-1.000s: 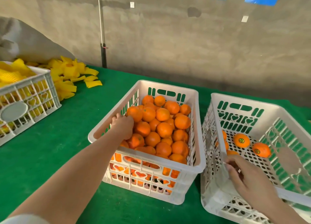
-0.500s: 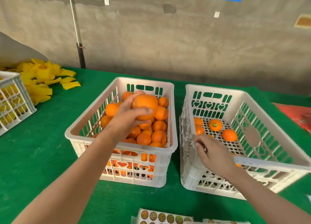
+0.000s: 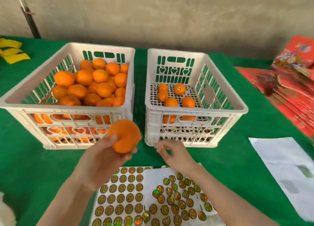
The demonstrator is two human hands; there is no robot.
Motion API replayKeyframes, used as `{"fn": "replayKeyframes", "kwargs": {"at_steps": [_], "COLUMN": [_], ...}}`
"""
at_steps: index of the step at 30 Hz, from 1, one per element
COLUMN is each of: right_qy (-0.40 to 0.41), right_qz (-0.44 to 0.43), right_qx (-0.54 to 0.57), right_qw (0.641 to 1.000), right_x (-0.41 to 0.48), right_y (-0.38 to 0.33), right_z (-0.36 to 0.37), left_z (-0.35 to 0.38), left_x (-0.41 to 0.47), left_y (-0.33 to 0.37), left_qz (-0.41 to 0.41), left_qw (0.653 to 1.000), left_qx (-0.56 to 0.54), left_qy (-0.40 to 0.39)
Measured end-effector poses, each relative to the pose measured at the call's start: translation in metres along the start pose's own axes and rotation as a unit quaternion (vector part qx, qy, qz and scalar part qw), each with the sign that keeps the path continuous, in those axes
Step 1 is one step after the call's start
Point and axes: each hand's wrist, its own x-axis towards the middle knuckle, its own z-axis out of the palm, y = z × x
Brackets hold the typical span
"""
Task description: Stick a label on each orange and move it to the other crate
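Green table point(image 3: 30, 158) now showing label sheets point(image 3: 122, 197); left hand point(image 3: 102, 159) gripping orange point(image 3: 124, 135) lifted from full crate point(image 3: 68, 107), right hand point(image 3: 171, 153) loosely open, empty, off other crate point(image 3: 195, 109), reaching for labels

Yellow foam pieces point(image 3: 12, 53) lie on the green table cover point(image 3: 237, 158) at nine o'clock. A dark pole point(image 3: 29, 17) stands at eleven against the grey wall point(image 3: 169, 18). Red printed packaging point(image 3: 292, 83) is piled at three, and a white paper sheet point(image 3: 287, 171) lies at four.
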Motion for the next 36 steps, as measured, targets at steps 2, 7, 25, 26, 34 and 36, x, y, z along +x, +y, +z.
{"fn": "replayKeyframes", "kwargs": {"at_steps": [2, 7, 25, 26, 34, 36], "right_qy": [-0.122, -0.254, -0.088, -0.034, 0.057, 0.047], "right_qz": [0.102, 0.141, 0.134, 0.107, -0.056, -0.025], "right_qx": [-0.066, -0.195, 0.080, 0.045, -0.051, -0.070], "right_qw": [0.985, 0.937, 0.984, 0.993, 0.995, 0.996], "right_x": [-0.010, -0.007, -0.017, -0.023, -0.067, -0.069], "right_y": [0.026, 0.037, 0.026, 0.025, 0.006, 0.008], "right_z": [0.011, 0.028, -0.012, -0.013, 0.012, 0.021], "left_z": [0.000, -0.001, 0.013, 0.012, 0.001, 0.000], "left_x": [-0.003, -0.003, 0.030, 0.032, 0.042, 0.044], "left_y": [-0.014, -0.037, -0.099, -0.101, -0.107, -0.110], "left_qz": [-0.009, -0.032, -0.152, -0.148, -0.148, -0.132], "left_qw": [0.998, 0.990, 0.975, 0.978, 0.981, 0.983], "left_qx": [0.049, 0.098, 0.138, 0.108, 0.039, 0.041], "left_qy": [0.034, 0.099, 0.084, 0.095, 0.118, 0.121]}}
